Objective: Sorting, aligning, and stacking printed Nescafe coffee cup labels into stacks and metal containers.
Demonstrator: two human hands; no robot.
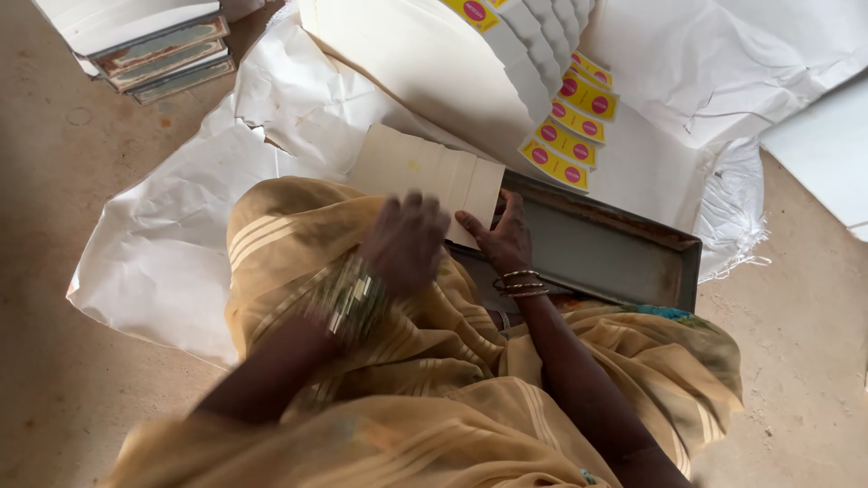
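Note:
A fanned stack of cream cardboard sheets (425, 172) rests on my knee, its lower edge over a dark metal tray (615, 248). My left hand (404, 239) is blurred, fingers curled, over the near edge of the sheets; whether it grips them is unclear. My right hand (500, 237) presses against the sheets' right corner, thumb on top, at the tray's near end. Bangles circle both wrists.
Folded cream cartons with yellow labels and pink dots (570, 117) lie fanned on white paper (163, 244) spread over the sandy floor. A pile of flat boards (145, 45) sits at the top left. Yellow striped cloth (434, 389) covers my lap.

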